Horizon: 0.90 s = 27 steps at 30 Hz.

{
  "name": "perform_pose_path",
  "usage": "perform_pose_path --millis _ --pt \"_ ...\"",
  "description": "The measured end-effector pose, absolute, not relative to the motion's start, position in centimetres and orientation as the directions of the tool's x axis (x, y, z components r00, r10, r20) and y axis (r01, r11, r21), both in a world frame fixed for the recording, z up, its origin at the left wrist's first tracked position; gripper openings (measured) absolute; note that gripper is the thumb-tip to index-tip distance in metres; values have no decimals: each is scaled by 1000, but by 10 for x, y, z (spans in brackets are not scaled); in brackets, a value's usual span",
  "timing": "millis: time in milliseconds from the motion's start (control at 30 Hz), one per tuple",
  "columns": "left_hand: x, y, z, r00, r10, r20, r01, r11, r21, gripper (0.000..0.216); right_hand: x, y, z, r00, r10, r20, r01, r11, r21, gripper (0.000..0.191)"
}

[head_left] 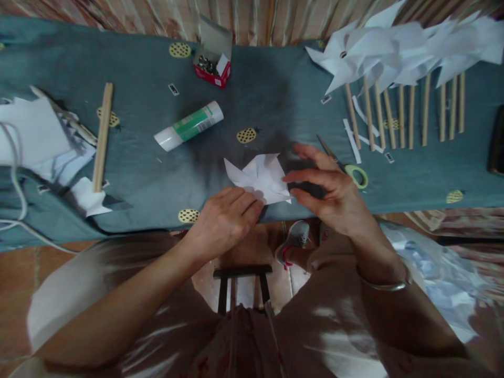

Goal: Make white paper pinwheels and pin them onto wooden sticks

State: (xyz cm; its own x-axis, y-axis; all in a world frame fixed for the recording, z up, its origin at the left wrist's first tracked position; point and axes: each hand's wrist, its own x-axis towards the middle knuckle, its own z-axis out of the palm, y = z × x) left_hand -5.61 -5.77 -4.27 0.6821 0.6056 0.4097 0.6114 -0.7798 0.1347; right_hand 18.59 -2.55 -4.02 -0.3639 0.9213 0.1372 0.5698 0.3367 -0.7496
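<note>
A folded white paper pinwheel head [260, 177] lies near the front edge of the teal cloth-covered table [137, 173]. My left hand [226, 220] rests at its lower left corner, fingers curled and pressed onto the paper. My right hand [331, 191] hovers at the paper's right edge with fingers apart and slightly bent, its fingertips touching the paper's tip. Green-handled scissors [348, 168] lie just behind my right hand.
A glue stick [189, 126] lies behind the paper. A red box of pins [212, 65] stands further back. Several finished white pinwheels on wooden sticks [397, 68] fill the back right. A loose stick [102, 136] and paper scraps [39, 136] lie at left.
</note>
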Motion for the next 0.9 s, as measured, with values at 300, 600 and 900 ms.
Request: perform_pose_path --millis 300,600,900 --pt "-57 -60 -41 713 575 402 573 -808 138 15 189 -29 -44 -501 857 122 485 395 -780 24" --pt "-59 -61 -41 716 588 377 575 -803 159 16 186 -27 -44 -520 847 111 453 384 -805 10" --pt "-58 -62 -43 713 587 383 575 -802 161 15 182 -30 -40 -501 864 -42 404 191 -895 15"
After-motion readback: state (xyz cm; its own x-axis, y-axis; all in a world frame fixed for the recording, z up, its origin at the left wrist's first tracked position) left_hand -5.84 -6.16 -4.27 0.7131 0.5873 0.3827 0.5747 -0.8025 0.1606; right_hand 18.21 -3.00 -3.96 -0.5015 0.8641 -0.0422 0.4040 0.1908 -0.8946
